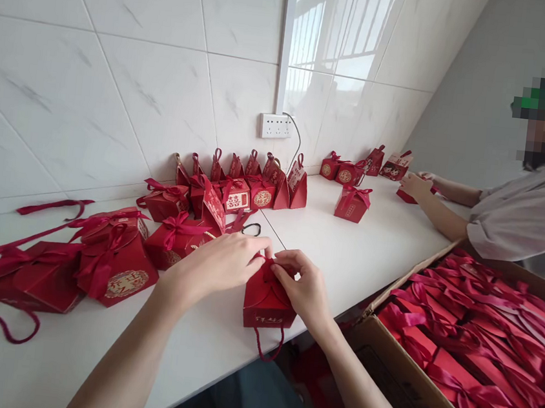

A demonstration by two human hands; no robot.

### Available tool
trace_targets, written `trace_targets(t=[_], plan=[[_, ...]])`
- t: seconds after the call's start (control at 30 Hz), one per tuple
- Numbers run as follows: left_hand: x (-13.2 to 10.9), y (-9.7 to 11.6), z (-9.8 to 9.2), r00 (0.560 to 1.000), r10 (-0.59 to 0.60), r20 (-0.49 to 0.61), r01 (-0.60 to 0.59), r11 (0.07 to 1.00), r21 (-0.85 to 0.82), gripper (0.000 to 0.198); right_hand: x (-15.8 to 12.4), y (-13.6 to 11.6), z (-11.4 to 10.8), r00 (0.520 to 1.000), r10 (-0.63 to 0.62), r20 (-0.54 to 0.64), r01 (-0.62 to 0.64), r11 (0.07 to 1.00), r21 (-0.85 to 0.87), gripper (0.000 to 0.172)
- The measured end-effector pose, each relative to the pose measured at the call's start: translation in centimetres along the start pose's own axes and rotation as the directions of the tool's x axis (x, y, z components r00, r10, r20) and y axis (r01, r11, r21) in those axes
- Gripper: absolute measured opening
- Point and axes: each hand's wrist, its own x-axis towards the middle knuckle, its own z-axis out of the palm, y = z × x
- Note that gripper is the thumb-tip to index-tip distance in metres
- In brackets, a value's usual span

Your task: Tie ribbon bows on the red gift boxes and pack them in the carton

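Observation:
A small red gift box (269, 301) stands near the front edge of the white table. My left hand (227, 261) pinches at its top from the left, fingers bent and closed. From the right, my right hand (300, 281) is closed on the same top, thumb and fingertips together. Whether a ribbon or the lid flaps lie between my fingertips is hard to make out. A dark red cord handle (268, 346) hangs from the box's front over the table edge. Just left of my left hand is another red box with a ribbon bow (179, 233).
Several red boxes (264, 193) line the wall, and bowed boxes (119, 272) lie at left beside loose ribbons (58, 207). A carton (410, 381) full of ribboned boxes stands at right. Farther right, a co-worker (520, 210) handles a red box. A power socket (277, 126) is on the wall.

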Motion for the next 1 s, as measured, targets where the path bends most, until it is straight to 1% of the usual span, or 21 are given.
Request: trace_targets(t=[0.07,0.17,0.27,0.37,0.43,0.5,0.6,0.7,0.8,0.9,1.0], plan=[[-0.1,-0.1,-0.1,0.999,0.035,0.025,-0.035,0.999,-0.004,0.022,-0.1,0.1,0.1,1.0,-0.006,-0.012,0.006,1.0,-0.003,0.015],[-0.2,-0.4,-0.2,0.998,0.035,0.052,-0.035,0.999,0.004,0.015,-0.3,0.3,0.1,0.999,-0.027,-0.038,0.026,0.999,-0.031,0.015],[-0.1,-0.7,-0.1,0.998,0.05,0.027,-0.05,0.999,0.018,0.019,-0.5,0.5,0.1,0.997,-0.053,-0.056,0.05,0.997,-0.058,0.016],[0.0,-0.7,0.2,0.993,0.116,-0.009,-0.116,0.991,0.072,0.03,-0.7,0.6,0.0,0.996,-0.061,-0.071,0.056,0.996,-0.07,0.016],[0.2,-0.5,0.4,0.985,0.17,-0.023,-0.166,0.978,0.129,0.034,-0.7,0.6,0.1,0.995,-0.058,-0.079,0.052,0.996,-0.078,0.016],[0.4,-0.3,0.6,0.973,0.228,-0.032,-0.22,0.962,0.165,0.033,-0.7,0.5,0.1,0.995,-0.059,-0.077,0.053,0.995,-0.079,0.015],[0.7,0.0,0.8,0.954,0.298,-0.045,-0.287,0.945,0.158,0.028,-0.6,0.2,0.1,0.996,-0.06,-0.064,0.055,0.996,-0.074,0.015],[0.9,0.1,1.0,0.94,0.334,-0.065,-0.322,0.936,0.144,0.026,-0.5,0.0,0.0,0.997,-0.056,-0.045,0.052,0.995,-0.08,0.02],[1.2,-0.1,1.2,0.943,0.324,-0.075,-0.319,0.945,0.073,0.025,-0.5,-0.2,0.0,0.999,-0.037,-0.029,0.034,0.996,-0.078,0.025],[1.5,-0.5,1.4,0.963,0.258,-0.072,-0.263,0.963,-0.064,0.021,-0.5,-0.2,0.0,1.0,-0.012,-0.023,0.011,0.999,-0.053,0.033],[2.0,-1.3,1.7,0.979,0.189,-0.08,-0.202,0.956,-0.214,0.015,-0.5,0.0,-0.1,1.0,0.011,0.002,-0.011,1.0,-0.002,0.036]])
